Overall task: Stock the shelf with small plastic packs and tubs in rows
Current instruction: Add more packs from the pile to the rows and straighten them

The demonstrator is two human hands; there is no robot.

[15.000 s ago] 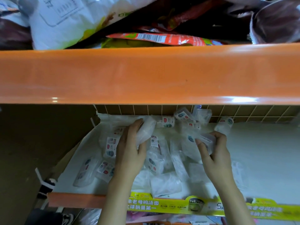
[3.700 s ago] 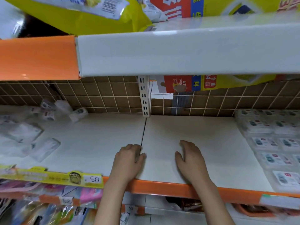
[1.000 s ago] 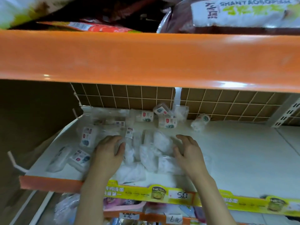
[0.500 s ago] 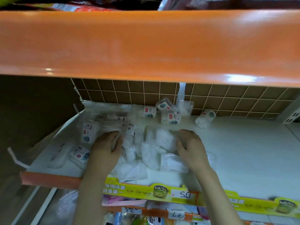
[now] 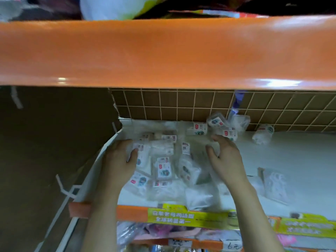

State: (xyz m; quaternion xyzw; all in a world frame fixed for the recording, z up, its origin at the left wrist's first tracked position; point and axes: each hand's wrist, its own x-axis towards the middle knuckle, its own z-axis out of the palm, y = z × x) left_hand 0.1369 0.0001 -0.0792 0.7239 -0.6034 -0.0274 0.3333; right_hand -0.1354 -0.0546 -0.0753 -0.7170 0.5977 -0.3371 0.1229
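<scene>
Small plastic packs (image 5: 163, 170) look light, slippery; grip by edges; left hand (image 5: 118, 160) touches some, right hand (image 5: 225, 159) released

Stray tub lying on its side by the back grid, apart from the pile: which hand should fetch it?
Right. The right hand is open and nearer the stray tub; the left hand rests on packs at the shelf's far end.

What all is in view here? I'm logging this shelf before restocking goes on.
small plastic packs: a loose heap, too jumbled to count, clear with white labels, left part of the white shelf
stray pack: one, clear, by the back grid
upper shelf edge: one, orange, across the top
wire grid: brown backing behind
yellow-green strip: on the front edge
left hand: on the heap's left side
right hand: open, at its right
</scene>
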